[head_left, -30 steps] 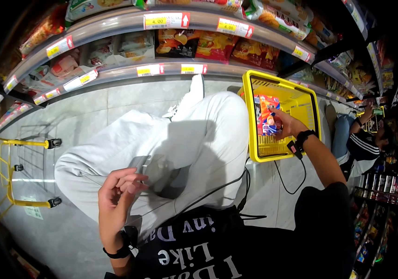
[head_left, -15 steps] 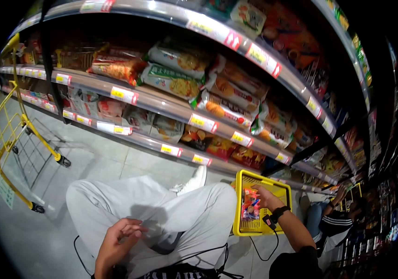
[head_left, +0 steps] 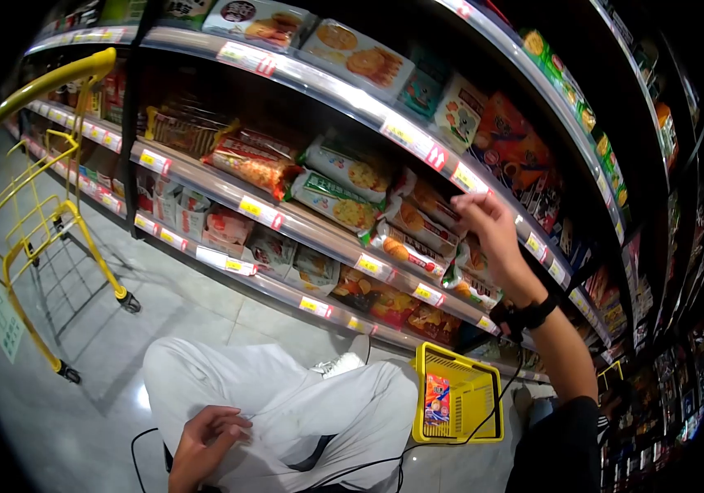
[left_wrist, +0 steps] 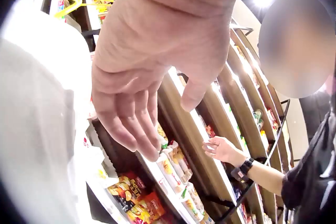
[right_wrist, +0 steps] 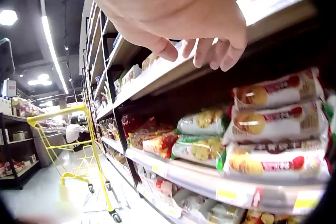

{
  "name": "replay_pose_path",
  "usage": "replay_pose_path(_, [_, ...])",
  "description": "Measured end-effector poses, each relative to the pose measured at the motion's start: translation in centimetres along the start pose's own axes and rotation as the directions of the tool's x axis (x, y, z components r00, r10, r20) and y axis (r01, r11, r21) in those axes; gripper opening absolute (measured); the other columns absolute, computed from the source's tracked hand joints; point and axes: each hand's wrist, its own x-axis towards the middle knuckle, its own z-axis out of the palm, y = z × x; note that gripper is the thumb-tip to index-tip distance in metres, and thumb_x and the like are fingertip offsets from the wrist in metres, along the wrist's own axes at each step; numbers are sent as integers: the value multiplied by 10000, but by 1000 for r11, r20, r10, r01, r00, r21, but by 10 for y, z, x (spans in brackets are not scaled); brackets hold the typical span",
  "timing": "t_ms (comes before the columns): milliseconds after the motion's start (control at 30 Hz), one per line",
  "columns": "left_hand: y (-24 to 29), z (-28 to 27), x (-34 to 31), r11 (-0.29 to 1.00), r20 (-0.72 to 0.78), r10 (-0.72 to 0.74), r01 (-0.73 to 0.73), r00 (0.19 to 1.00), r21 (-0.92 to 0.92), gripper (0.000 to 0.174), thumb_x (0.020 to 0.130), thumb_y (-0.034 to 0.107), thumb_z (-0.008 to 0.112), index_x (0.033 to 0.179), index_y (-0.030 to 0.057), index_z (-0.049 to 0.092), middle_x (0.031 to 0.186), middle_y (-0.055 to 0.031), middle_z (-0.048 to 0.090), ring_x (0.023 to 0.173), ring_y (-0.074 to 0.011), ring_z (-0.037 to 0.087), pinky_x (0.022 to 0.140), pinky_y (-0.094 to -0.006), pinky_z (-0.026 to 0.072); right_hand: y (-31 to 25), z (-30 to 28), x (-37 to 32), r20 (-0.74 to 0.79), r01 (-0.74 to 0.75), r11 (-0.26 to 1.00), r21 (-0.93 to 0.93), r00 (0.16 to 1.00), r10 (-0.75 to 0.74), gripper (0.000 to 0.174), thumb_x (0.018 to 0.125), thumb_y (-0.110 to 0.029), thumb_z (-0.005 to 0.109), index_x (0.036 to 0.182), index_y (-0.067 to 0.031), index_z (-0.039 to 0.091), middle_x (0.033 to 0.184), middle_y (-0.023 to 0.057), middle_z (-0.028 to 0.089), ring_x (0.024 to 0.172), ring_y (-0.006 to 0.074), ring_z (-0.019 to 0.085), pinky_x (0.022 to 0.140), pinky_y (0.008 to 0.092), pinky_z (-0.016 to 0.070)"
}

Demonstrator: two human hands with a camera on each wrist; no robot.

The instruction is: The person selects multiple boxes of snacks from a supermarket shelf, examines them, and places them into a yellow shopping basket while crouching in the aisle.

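Note:
In the head view my right hand (head_left: pixel 491 238) is raised in front of the shelves, near long white snack packs (head_left: pixel 422 222), with nothing in it. The right wrist view shows that hand (right_wrist: pixel 178 19) above stacked white packs (right_wrist: pixel 278 124), fingers loosely bent and apart from them. Low by my knee stands a yellow basket (head_left: pixel 490 398) with a red and blue snack pack (head_left: pixel 436 400) inside. My left hand (head_left: pixel 208 444) hovers or rests over my lap, holding nothing; in the left wrist view its fingers (left_wrist: pixel 131 113) hang loosely.
A yellow cart frame (head_left: pixel 80 222) on wheels stands at the left on the tiled floor (head_left: pixel 196 296). Shelves with price rails (head_left: pixel 327 209) run across the front and right. Cables trail over my legs. Another person is partly visible at the far right.
My right hand has left the inside of the basket and moved up to the shelves, empty; the snack pack lies in the basket. The head view has tilted up. My left hand stays over my lap.

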Motion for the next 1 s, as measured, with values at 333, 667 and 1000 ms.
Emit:
replay_pose_path(333, [59, -134, -71, -287, 496, 862, -907, -104, 309, 311, 940, 314, 705, 1025, 29, 617, 787, -162, 695, 664, -206, 666, 656, -340, 529, -66, 53, 124, 27, 374, 893, -248, 925, -380, 271, 899, -129, 746, 1115, 10, 662, 1053, 74, 710, 964, 131, 662, 859, 270, 526])
replay_pose_path(667, [151, -133, -135, -711, 713, 701, -59, 24, 701, 371, 1093, 324, 397, 1415, 158, 322, 1068, -209, 654, 725, -324, 635, 663, -425, 551, -49, 65, 204, 175, 526, 539, -658, 803, -570, 549, 878, -353, 740, 1241, 46, 640, 1157, 175, 706, 1055, 236, 673, 936, 330, 516])
replay_pose_path(1000, [201, -97, -104, -898, 878, 435, 28, 198, 439, 951, 1080, 24, 408, 1499, 506, -297, 1223, -322, 536, 563, -246, 589, 439, -322, 537, -67, 106, 195, -6, 304, 737, -604, 923, -385, 572, 866, -376, 767, 1245, -9, 546, 969, 70, 629, 912, 174, 585, 809, 305, 493])
